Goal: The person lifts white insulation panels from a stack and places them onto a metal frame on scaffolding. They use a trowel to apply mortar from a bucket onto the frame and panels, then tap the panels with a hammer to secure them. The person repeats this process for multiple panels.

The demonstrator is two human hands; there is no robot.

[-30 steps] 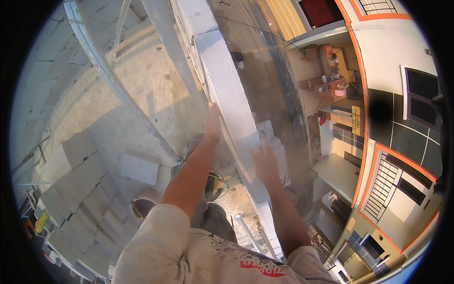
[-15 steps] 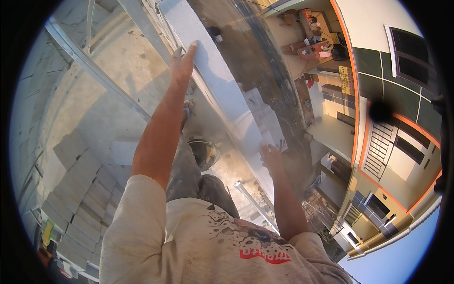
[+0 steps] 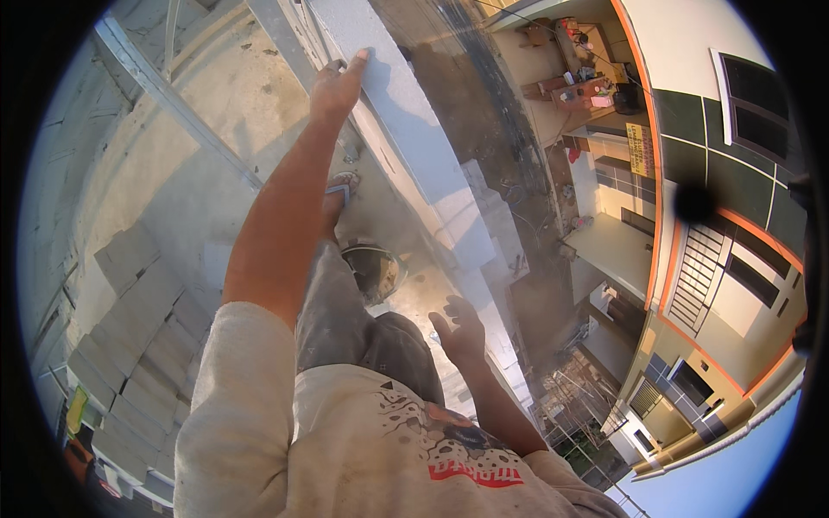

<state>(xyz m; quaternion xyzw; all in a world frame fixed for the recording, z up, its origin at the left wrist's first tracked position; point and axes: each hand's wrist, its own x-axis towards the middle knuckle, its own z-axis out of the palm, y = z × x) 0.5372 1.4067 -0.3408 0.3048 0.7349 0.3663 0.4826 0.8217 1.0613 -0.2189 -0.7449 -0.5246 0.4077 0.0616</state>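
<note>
A long, pale block wall (image 3: 406,129) runs from the upper middle down toward the lower right. My left hand (image 3: 337,91) grips its near edge at the far end, the thumb lying over the top and the fingers bent down on my side, partly hidden. Close to the nearer stretch of the wall, my right hand (image 3: 462,330) hangs in the air with its fingers apart and nothing in it. Its fingers look dusty.
A dark bucket (image 3: 371,269) stands by my legs, near my sandalled foot (image 3: 343,186). Stacked pale blocks (image 3: 142,371) fill the lower left. A metal bar (image 3: 177,104) slants across the upper left. Beyond the wall, the ground drops away to a lane and houses (image 3: 622,216).
My right hand has come off the wall top and moved back and left, fingers spreading. The left hand stays on the wall's edge, slightly farther along. My view has shifted a little.
</note>
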